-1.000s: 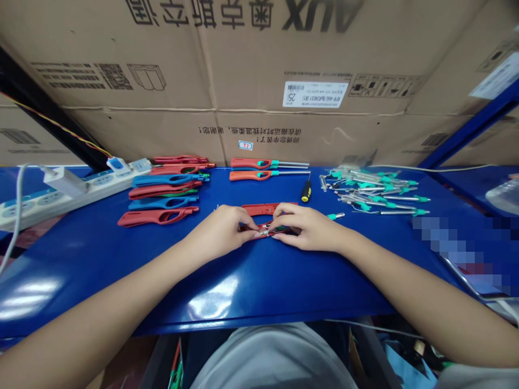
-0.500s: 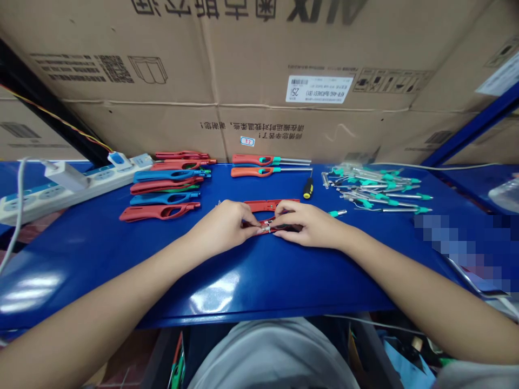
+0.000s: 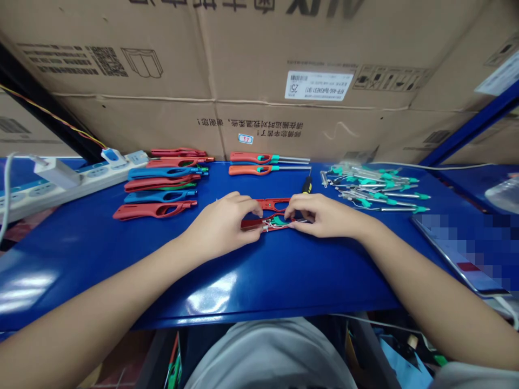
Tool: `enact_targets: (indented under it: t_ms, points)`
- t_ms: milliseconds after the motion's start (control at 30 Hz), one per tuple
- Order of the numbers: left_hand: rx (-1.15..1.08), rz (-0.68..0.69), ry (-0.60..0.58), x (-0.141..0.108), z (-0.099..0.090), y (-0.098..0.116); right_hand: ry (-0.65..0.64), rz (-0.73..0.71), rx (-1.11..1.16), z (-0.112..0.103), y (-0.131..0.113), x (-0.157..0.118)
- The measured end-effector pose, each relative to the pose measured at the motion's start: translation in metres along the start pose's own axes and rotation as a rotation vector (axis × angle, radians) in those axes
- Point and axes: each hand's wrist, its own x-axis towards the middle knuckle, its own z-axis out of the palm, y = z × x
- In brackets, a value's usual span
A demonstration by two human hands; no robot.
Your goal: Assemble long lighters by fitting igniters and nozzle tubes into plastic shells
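My left hand has its thumb and fingers closed on the left part of a red lighter half shell lying on the blue table. Inside that shell sit a green part and thin white wires. At the shell's right part, my right hand pinches something I cannot make out, near the green part. Just behind, a second red half shell lies on the table, partly covered by my hands. A black and yellow screwdriver is behind my right hand.
Several red and blue handles lie at the left, beside a white power strip. Two orange-red lighters lie at the back. Metal tubes with green ends are piled right. A phone lies at the right edge.
My right hand has shifted slightly right, and its fingers have moved off the middle of the shell, where the green part now shows. The view has shifted slightly.
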Motion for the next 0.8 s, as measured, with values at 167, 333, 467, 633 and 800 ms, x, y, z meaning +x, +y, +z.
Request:
enact_targets:
  t_ms: [167, 333, 467, 633, 800]
  points:
    - [0.002, 0.086, -0.06, 0.0, 0.005, 0.004, -0.018, 0.046, 0.022, -0.001, 0.0, 0.001]
    - [-0.01, 0.117, -0.077, 0.0, 0.012, 0.004, -0.004, 0.093, 0.061, 0.003, 0.004, 0.003]
    - [-0.052, 0.123, -0.077, 0.0, 0.015, 0.001, 0.014, 0.093, 0.069, 0.006, 0.005, 0.004]
    - [-0.104, 0.094, -0.064, 0.001, 0.018, -0.003, 0.01, 0.07, 0.078, 0.001, 0.002, 0.002]
    - [-0.153, 0.098, -0.052, 0.001, 0.021, -0.003, 0.146, 0.038, -0.106, -0.001, 0.007, 0.0]
